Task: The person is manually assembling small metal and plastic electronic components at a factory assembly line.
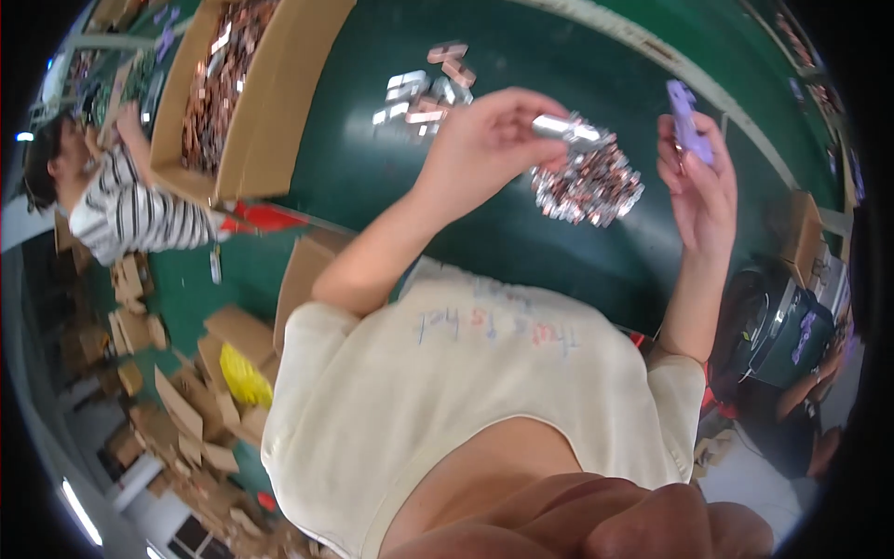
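Between the thumb and fingers of my left hand (494,140) is a shiny silver rectangular metal piece (570,129). It is held over a heap of small silver and copper-coloured parts (591,186) on the green tabletop (354,154). Apart from it, to the right, my right hand (700,191) is closed around a light purple object (688,121), raised upright; its exact kind is blurred. Beyond my left hand lies a loose group of silver and copper-coloured rectangular pieces (424,101).
A large cardboard box (279,102) full of copper-coloured and silver pieces stands at the table's left. Behind it works a person in a striped shirt (140,219). Opened cartons (186,401) and a yellow bag (244,374) lie at lower left. Another person (778,419) is at right, beside a dark bin (778,335).
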Demonstrator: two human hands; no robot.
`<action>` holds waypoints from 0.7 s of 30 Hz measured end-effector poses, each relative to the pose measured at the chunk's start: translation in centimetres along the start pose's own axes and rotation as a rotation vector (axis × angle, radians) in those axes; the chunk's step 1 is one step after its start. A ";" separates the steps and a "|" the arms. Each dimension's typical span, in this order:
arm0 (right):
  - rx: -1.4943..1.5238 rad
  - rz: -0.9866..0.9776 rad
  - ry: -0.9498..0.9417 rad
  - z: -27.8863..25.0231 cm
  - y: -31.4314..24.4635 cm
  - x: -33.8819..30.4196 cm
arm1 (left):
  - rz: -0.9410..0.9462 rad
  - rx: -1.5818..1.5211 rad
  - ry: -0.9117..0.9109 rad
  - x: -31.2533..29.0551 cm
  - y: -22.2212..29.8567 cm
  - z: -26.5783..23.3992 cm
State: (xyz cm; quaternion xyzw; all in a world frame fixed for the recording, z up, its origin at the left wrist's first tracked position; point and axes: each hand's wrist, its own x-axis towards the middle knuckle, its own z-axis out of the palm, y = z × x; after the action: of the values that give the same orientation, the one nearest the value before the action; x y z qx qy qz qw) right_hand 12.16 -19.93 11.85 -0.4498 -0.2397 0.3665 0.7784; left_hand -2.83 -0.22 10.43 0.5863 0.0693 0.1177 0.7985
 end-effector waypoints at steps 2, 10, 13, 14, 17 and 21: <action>-0.374 -0.083 0.082 1.6 0.9 -1.5 | -0.038 0.049 0.013 -1.1 1.1 0.8; -1.036 -0.408 -0.019 6.5 0.9 -2.2 | -0.022 0.152 0.000 -3.2 2.1 0.9; -1.042 -0.424 -0.093 6.8 1.4 -1.7 | -0.003 0.165 -0.002 -3.7 2.0 0.6; -1.045 -0.414 -0.111 6.9 1.6 -1.6 | 0.001 0.175 -0.004 -3.9 1.9 0.5; -1.076 -0.377 -0.076 7.3 0.8 -1.9 | -0.036 0.114 -0.041 -3.6 2.5 0.9; -1.063 -0.327 -0.056 7.4 0.8 -1.7 | -0.040 0.135 -0.043 -3.5 2.3 0.7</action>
State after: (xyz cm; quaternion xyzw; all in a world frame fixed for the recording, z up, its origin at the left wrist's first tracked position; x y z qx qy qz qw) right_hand 5.58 -17.10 14.61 -0.7276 -0.4789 0.0813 0.4844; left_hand -6.30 -1.17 12.76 0.6398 0.0718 0.0844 0.7605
